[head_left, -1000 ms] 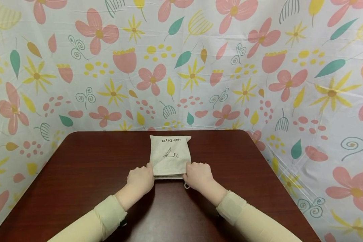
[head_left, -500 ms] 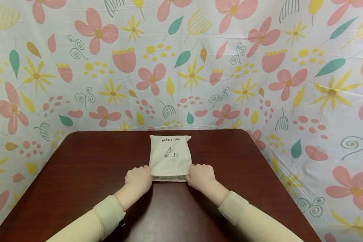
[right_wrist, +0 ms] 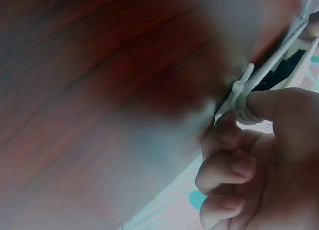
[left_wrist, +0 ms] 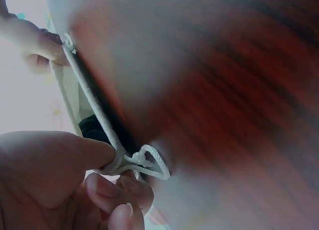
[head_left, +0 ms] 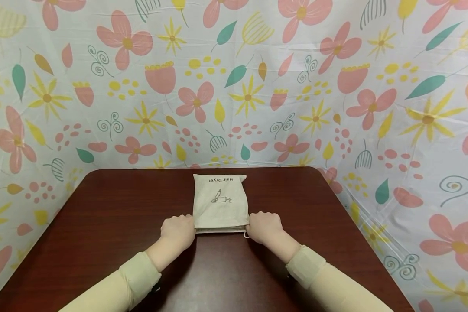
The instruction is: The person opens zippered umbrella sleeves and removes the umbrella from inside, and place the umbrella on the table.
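Observation:
An off-white cloth drawstring bag lies flat on the table, its printed "Hair Dryer" lettering upside down from here. Its mouth faces me and gapes as a narrow slit. My left hand pinches the mouth's left corner between thumb and fingers. At the opposite corner, my right hand pinches the hem in the same way. Beside the left fingertips a knotted white cord loop sticks out. Another knotted cord end shows by the right thumb. Something black is partly visible inside the bag; most of it is hidden.
The dark reddish-brown wooden table has rounded far corners. A white curtain printed with flowers and leaves hangs behind it and along both sides.
My right hand has shifted a little to the right and my left slightly to the left, stretching the bag's mouth wider. The bag's far end has stayed in place.

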{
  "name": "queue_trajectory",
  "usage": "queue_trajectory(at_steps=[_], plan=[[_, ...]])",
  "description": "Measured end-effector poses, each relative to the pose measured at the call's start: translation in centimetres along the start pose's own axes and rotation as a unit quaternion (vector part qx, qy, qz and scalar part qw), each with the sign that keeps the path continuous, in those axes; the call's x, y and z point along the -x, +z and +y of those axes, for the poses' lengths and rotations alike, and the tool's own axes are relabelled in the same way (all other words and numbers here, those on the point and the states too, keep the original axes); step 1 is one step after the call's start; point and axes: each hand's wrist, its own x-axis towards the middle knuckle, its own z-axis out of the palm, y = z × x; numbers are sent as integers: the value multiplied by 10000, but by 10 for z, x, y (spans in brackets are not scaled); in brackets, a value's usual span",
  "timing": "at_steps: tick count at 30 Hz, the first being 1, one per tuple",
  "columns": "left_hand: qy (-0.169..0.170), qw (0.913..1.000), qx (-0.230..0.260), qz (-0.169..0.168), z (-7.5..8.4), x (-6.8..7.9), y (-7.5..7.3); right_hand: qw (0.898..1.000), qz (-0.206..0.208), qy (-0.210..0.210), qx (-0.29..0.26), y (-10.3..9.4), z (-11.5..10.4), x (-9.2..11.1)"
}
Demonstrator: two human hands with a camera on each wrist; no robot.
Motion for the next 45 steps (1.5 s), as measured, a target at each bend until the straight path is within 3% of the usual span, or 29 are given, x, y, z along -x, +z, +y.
queue_trajectory(at_steps=[10, 13, 16, 22, 28, 37, 45], plan=[[236, 9979, -430, -420, 15, -2, -1, 9992, 368, 70, 138, 2, 14, -9], [404, 9972, -495, -395, 21, -1, -1, 9989, 425, 124, 124, 4, 20, -13], [562, 9968, -515, -242, 27, 1, -1, 9993, 353, 95, 53, 7, 25, -14], [792, 9949, -496, 380, 32, 3, -1, 9995, 242, 114, -157, 7, 29, -14], [1080, 9905, -344, 776, 37, 1, 2, 9987, 159, 385, -287, 5, 32, -14], [1173, 9906, 24, 704, 43, -1, 0, 9976, -373, 492, -303, -4, 14, 1], [1345, 9883, 129, 701, 43, -2, -2, 9951, -306, 263, -905, -4, -12, 0]])
